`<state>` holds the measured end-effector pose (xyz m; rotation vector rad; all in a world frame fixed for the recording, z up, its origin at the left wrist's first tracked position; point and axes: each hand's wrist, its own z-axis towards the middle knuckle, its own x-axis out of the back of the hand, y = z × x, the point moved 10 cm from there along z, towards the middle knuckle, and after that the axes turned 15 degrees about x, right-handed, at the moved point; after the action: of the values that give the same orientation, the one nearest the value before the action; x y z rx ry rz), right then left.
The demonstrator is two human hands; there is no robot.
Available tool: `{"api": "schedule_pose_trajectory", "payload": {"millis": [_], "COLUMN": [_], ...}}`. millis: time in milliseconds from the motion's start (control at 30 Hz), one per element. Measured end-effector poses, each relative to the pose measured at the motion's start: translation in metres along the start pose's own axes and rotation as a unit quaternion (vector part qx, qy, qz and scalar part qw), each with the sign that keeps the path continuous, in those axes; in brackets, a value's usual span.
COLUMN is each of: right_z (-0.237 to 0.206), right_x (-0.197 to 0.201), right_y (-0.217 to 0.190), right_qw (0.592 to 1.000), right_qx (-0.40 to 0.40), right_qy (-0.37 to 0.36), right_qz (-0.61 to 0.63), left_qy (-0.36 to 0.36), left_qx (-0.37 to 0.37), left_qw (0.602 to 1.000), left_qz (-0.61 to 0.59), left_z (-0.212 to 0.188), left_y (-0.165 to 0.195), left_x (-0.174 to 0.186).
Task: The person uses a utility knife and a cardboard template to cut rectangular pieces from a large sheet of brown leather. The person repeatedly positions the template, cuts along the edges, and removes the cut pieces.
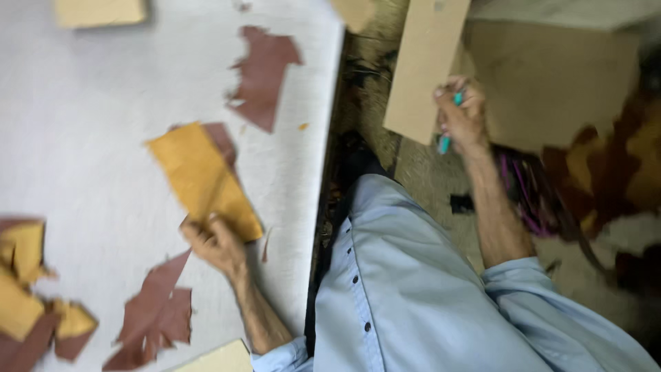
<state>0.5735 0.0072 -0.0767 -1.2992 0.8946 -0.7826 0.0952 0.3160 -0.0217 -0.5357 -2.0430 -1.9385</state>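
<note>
Pinching the near corner of a yellow sheet [204, 180] with my left hand [215, 242], I have my fingers closed on its edge, and the sheet lies slanted on the white table [82, 138]. A brown piece peeks out from under its far side. My right hand [463, 116] is off past the table edge, low toward the floor, fingers wrapped tight around a teal pen [447, 141], whose tip pokes out below my fist. The same hand rests against the edge of a long cardboard strip [425, 65] that leans over a bigger cardboard sheet [558, 83] on the ground.

Torn brown scraps [265, 74] lie further up the table, more brown bits [155, 313] lie near my left wrist, and a heap of yellow and brown offcuts [31, 289] sits at the left edge. Another pale piece [100, 12] lies at the top of the table. The picture is blurred, so I can't tell whether the pen is capped.

As I judge it, I'm between two jobs: one hand keeps the yellow sheet in place while the other deals with the cardboard strip, pen ready. The next move, I reckon, calls for the strip and the sheet to come together on the table, and for a steady left hand so the sheet doesn't slide while a line is marked
</note>
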Motion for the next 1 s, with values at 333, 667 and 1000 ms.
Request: {"api": "schedule_pose_trajectory", "payload": {"millis": [333, 667, 1000], "right_z": [-0.122, 0.024, -0.06], "right_x": [0.221, 0.077, -0.339], "right_y": [0.078, 0.03, -0.06], "right_qw": [0.928, 0.96, 0.815], "right_qx": [-0.162, 0.037, 0.076], "right_qy": [0.335, -0.008, -0.565], "right_qz": [-0.037, -0.277, -0.105], "left_qy": [-0.117, -0.144, -0.017], "left_qx": [-0.046, 0.152, 0.149], "left_qw": [0.992, 0.961, 0.904], "left_qz": [0.008, -0.179, -0.401], "left_z": [-0.004, -0.014, -0.05], "left_y": [0.037, 0.106, 0.138], "left_x": [-0.012, 0.001, 0.107]}}
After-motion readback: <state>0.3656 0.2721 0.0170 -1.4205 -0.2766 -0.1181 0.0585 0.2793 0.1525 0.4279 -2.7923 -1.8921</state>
